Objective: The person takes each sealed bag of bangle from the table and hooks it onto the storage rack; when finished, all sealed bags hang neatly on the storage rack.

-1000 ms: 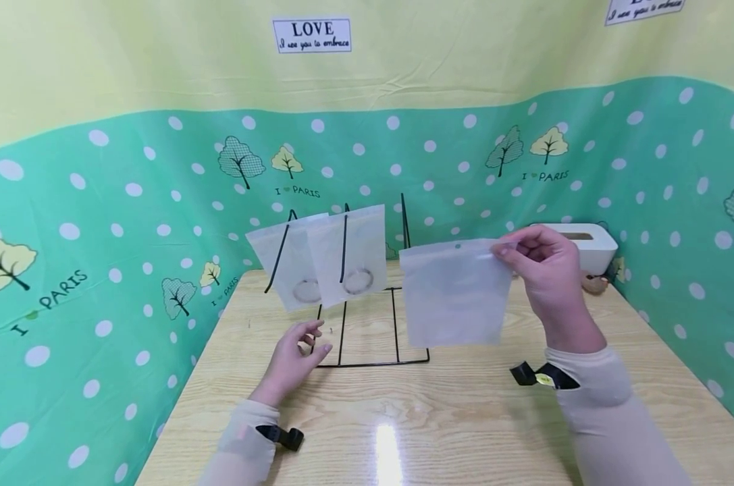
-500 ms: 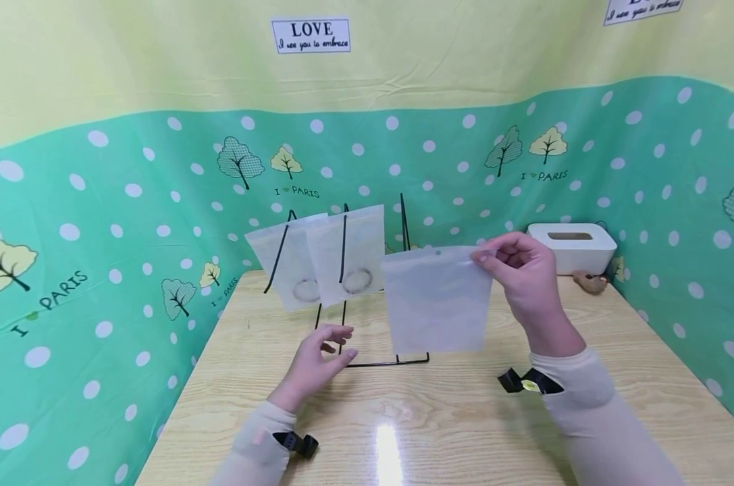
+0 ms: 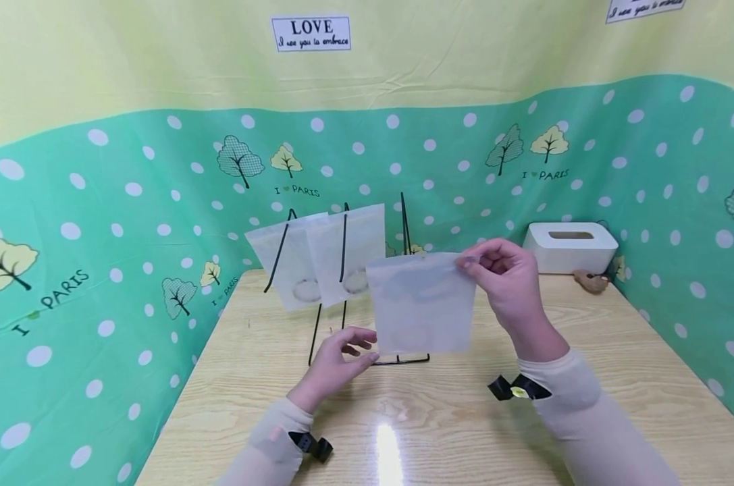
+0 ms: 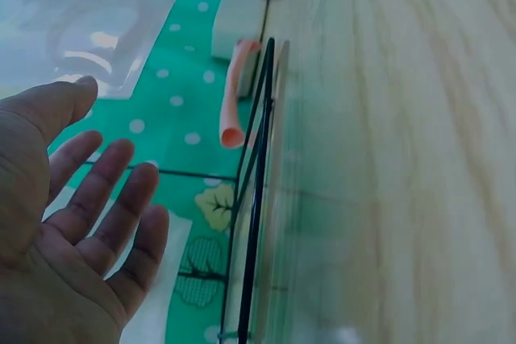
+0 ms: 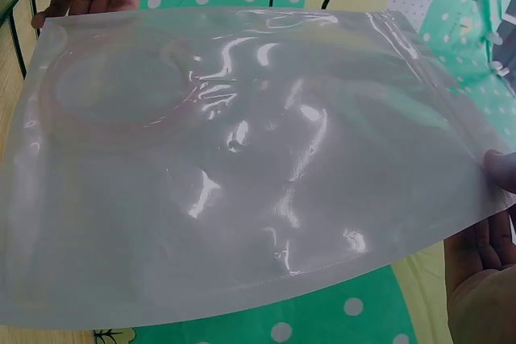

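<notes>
My right hand [image 3: 505, 287] pinches the top right corner of a frosted zip bag [image 3: 424, 310], which hangs upright in front of a black wire rack [image 3: 404, 223]. A faint ring-shaped item [image 5: 113, 136] shows through the bag's plastic in the right wrist view. At the bag's lower left corner is my left hand [image 3: 339, 364], its fingers loosely spread and the fingertips right beside the edge. The left wrist view shows that palm [image 4: 89, 223] holding nothing. Two similar bags, a left one [image 3: 284, 260] and a right one [image 3: 357, 243], hang on the rack's hooks, each with a ring shape inside.
A white tissue box [image 3: 539, 256] stands at the back right of the wooden table [image 3: 452, 418]. Beside it lies a small brown bird-like figure [image 3: 591, 282]. Patterned cloth [image 3: 160, 169] surrounds the table's back and sides. The rack's third hook is partly behind the held bag.
My right hand has carried the bag left and slightly down, in front of the rack. My left hand has moved right, to the bag's lower left corner.
</notes>
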The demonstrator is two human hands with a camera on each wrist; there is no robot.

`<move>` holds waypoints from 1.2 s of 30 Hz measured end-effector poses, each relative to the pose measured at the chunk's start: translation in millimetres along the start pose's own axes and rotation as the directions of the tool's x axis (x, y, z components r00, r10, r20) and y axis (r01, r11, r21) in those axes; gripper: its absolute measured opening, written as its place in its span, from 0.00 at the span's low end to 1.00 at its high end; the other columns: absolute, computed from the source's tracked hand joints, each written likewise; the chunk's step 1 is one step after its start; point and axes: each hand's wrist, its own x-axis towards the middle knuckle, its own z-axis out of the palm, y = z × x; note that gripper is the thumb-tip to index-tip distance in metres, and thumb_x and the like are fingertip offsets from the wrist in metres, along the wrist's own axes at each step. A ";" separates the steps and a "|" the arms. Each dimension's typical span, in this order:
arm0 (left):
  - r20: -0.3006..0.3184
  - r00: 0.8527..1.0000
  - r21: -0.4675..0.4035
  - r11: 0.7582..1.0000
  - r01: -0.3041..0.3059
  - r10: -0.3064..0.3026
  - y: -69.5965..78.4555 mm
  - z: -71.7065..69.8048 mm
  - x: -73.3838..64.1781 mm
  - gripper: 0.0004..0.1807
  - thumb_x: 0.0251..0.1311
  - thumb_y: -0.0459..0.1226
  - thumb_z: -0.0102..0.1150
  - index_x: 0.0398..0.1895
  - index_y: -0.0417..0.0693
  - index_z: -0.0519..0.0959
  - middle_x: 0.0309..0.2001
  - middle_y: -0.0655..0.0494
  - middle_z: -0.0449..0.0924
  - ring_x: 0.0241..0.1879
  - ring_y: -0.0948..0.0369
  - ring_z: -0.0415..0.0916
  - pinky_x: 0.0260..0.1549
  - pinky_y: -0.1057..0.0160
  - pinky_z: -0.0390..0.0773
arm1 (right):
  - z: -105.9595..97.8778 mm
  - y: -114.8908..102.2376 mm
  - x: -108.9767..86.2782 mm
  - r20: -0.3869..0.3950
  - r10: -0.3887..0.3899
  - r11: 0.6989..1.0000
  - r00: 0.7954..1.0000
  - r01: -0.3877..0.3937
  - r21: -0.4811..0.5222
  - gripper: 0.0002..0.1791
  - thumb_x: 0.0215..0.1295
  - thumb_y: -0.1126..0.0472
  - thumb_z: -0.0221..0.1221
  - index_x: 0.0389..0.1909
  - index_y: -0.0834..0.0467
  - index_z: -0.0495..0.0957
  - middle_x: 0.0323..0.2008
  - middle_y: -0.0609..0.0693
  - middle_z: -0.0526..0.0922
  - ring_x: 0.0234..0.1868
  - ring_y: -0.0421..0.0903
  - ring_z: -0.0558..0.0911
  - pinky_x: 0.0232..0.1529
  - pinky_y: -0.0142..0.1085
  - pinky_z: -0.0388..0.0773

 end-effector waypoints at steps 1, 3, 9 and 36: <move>0.004 1.000 -0.001 1.000 0.001 -0.001 0.3 1.6 0.2 0.17 0.65 0.42 0.74 0.56 0.57 0.83 0.51 0.62 0.85 0.50 0.57 0.84 0.48 0.50 0.83 | 1.5 0.5 -0.6 0.002 0.000 1.000 1.000 0.000 0.002 0.08 0.60 0.80 0.69 0.34 0.76 0.78 0.36 0.54 0.89 0.37 0.46 0.89 0.41 0.33 0.85; 0.005 1.000 -0.003 1.000 0.002 -0.002 0.5 4.4 0.3 0.15 0.65 0.41 0.74 0.53 0.58 0.83 0.48 0.64 0.85 0.47 0.59 0.84 0.47 0.53 0.83 | 4.4 1.9 -1.6 0.002 -0.001 1.000 1.000 0.001 -0.002 0.08 0.59 0.82 0.68 0.34 0.75 0.78 0.35 0.54 0.89 0.38 0.46 0.89 0.42 0.33 0.85; -0.021 0.999 0.009 0.999 -0.037 0.037 2.4 7.7 0.2 0.06 0.65 0.39 0.74 0.40 0.56 0.85 0.38 0.65 0.86 0.40 0.62 0.84 0.42 0.59 0.84 | 11.2 6.0 -4.6 0.013 0.025 0.999 1.000 -0.025 -0.023 0.08 0.59 0.79 0.70 0.35 0.75 0.80 0.35 0.54 0.89 0.37 0.45 0.89 0.40 0.32 0.84; -0.083 0.996 0.110 0.994 -0.004 0.013 -1.6 -4.3 14.3 0.04 0.66 0.39 0.72 0.34 0.56 0.86 0.34 0.67 0.86 0.36 0.64 0.81 0.37 0.60 0.82 | 11.3 22.7 4.7 -0.033 0.128 0.976 0.991 -0.131 -0.174 0.08 0.61 0.78 0.70 0.38 0.73 0.81 0.33 0.50 0.87 0.32 0.43 0.82 0.34 0.29 0.80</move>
